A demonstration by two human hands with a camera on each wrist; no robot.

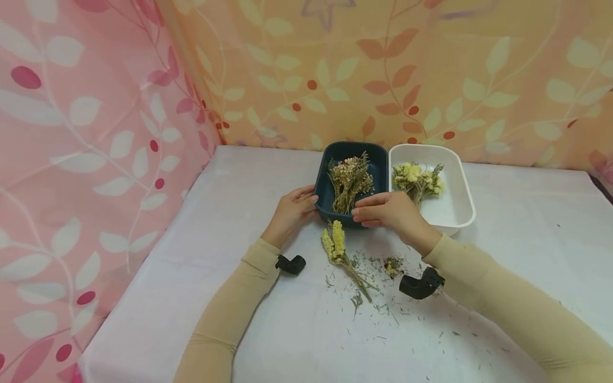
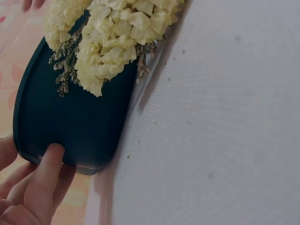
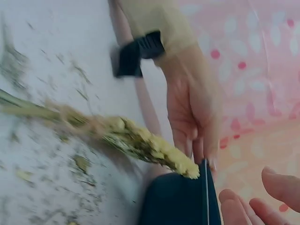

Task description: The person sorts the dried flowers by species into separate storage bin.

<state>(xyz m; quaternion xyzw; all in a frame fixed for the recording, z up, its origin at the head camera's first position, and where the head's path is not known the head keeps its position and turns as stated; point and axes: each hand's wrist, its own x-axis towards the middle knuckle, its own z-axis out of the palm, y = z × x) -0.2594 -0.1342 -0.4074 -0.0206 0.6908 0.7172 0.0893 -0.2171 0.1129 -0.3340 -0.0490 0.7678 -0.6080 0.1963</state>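
Observation:
A dark teal tray (image 1: pixel 329 155) holds a bunch of dried flowers (image 1: pixel 348 183) with small pale heads and brown stems. My left hand (image 1: pixel 289 214) touches the tray's left side near the front corner; in the left wrist view its thumb (image 2: pixel 47 171) lies on the outer wall, fingers extended. Over the front right part of the tray hovers my right hand (image 1: pixel 394 214), fingers nearly straight with nothing seen between them. On the cloth just before the tray lies a tied bunch of yellow dried flowers (image 1: pixel 337 244), its stems pointing toward me.
Right of the teal tray stands a white tray (image 1: pixel 455 199) with another yellow bunch (image 1: pixel 415 178) inside. Stem bits and a small pile of petals (image 1: pixel 392 267) are scattered over the white tablecloth (image 1: pixel 287 330). Patterned curtains (image 1: pixel 287 69) border the table behind and at left.

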